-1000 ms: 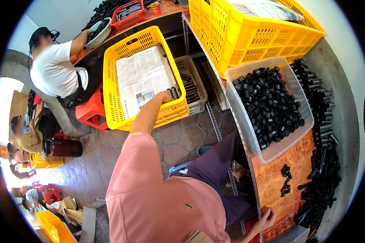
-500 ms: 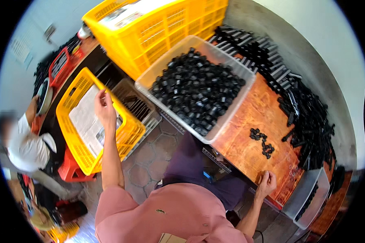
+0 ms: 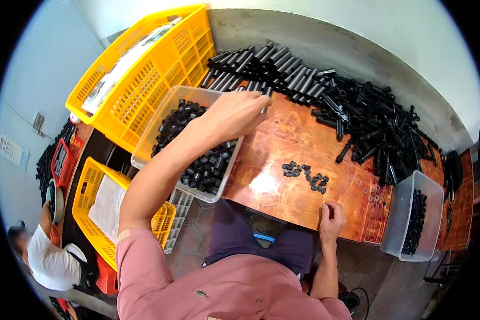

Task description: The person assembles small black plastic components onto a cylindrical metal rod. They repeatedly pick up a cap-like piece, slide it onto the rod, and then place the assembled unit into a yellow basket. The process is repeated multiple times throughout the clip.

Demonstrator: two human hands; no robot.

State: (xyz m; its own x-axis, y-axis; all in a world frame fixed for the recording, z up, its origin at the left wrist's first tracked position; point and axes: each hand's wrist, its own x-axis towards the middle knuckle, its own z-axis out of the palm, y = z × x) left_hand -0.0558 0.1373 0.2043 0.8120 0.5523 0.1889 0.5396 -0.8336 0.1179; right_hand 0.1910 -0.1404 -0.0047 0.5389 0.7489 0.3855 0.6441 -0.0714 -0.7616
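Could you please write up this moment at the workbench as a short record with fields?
Setting: reddish-brown workbench against a grey wall
Left hand: left hand raised over the clear tub of black caps, fingers pinching a black tube
Right hand: right hand resting at the bench's near edge; whether it holds anything cannot be told
Between the hands: small cluster of loose black caps
Back of bench: large heap of black tubes
Far right: second clear tub with black parts
Left side: yellow crates; another person seated below
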